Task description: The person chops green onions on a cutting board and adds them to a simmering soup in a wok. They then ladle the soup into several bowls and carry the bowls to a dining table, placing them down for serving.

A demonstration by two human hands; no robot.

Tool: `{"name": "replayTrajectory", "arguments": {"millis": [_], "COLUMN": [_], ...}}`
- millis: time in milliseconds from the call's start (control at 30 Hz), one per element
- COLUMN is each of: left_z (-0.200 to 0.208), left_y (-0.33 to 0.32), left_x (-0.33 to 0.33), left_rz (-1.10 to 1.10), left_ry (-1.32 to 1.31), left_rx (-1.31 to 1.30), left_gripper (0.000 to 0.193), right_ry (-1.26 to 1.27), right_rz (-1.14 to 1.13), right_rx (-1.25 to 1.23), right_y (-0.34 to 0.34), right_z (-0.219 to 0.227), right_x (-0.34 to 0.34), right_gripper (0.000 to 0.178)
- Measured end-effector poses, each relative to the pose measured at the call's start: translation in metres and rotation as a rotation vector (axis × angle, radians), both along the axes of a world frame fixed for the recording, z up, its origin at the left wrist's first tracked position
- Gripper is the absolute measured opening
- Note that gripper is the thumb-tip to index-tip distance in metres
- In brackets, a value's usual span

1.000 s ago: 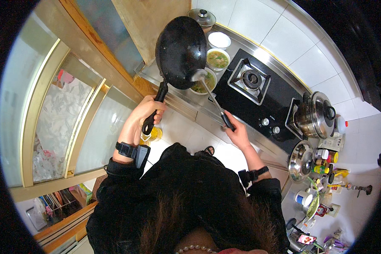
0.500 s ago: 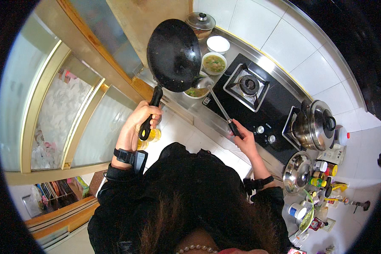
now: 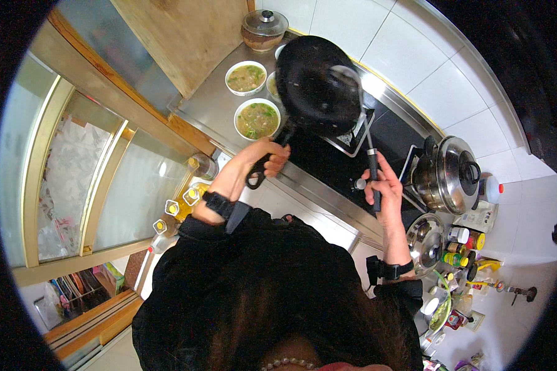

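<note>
My left hand (image 3: 271,159) is closed around the black handle of a dark wok (image 3: 315,93). The wok is held over the near burner of the black stove (image 3: 328,162) and covers most of that burner. In my right hand (image 3: 386,188) is the black grip of a metal ladle (image 3: 371,162). Its blurred head lies over the wok's right side; I cannot tell whether they touch. Left of the wok stand two white bowls of soup with greens, a farther bowl (image 3: 246,78) and a nearer bowl (image 3: 257,120). More bowls are partly hidden behind the wok.
A lidded pot (image 3: 265,29) stands at the counter's far end. On the right are a steel pot (image 3: 445,176), a loose steel lid (image 3: 424,242), and several jars and bottles (image 3: 457,258). Oil bottles (image 3: 178,210) stand low at left, near glass-panelled sliding doors (image 3: 130,198).
The wok has moved right, from above the bowls to over the burner, uncovering two soup bowls. The ladle has gone from a bowl to over the wok. My view has shifted somewhat.
</note>
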State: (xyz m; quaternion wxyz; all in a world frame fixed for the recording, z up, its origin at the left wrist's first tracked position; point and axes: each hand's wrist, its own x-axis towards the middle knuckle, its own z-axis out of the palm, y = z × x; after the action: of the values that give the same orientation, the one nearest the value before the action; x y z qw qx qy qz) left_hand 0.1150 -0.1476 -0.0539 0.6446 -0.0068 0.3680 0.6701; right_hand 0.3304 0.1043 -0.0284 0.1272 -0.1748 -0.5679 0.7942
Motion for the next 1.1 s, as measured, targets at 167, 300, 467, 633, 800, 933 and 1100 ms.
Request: {"name": "replayTrajectory", "arguments": {"millis": [167,300,467,633,800,933,1100], "left_z": [-0.05,-0.06,-0.063,-0.081,-0.082,-0.088,-0.083], "left_y": [0.062,0.086,0.1,0.102,0.102,0.094,0.089], "left_x": [0.001,0.017,0.025,0.028,0.033,0.029,0.028], "left_rz": [-0.255,-0.165,-0.145,-0.142,-0.134,-0.147,-0.13], "left_ry": [-0.196,-0.194,-0.194,-0.409,-0.314,-0.134,-0.122], "left_rx": [0.281,0.28,0.266,0.336,0.271,0.235,0.157], "left_gripper": [0.005,0.005,0.006,0.005,0.006,0.007,0.003], "right_ry": [-0.019,-0.025,-0.084,-0.044,0.001,0.013,0.011], "right_rz": [-0.052,-0.042,-0.086,-0.135,-0.123,-0.085,-0.039], "right_rx": [-0.062,-0.13,-0.216,-0.51,-0.793,-0.964,-1.081], "right_y": [0.018,0.028,0.04,0.046,0.061,0.057,0.043], "right_z": [0.009,0.006,-0.007,-0.02,-0.038,-0.046,-0.055], "right_x": [0.011,0.013,0.003,-0.017,-0.03,-0.037,-0.036], "right_gripper": [0.067,0.065,0.062,0.048,0.041,0.034,0.034]}}
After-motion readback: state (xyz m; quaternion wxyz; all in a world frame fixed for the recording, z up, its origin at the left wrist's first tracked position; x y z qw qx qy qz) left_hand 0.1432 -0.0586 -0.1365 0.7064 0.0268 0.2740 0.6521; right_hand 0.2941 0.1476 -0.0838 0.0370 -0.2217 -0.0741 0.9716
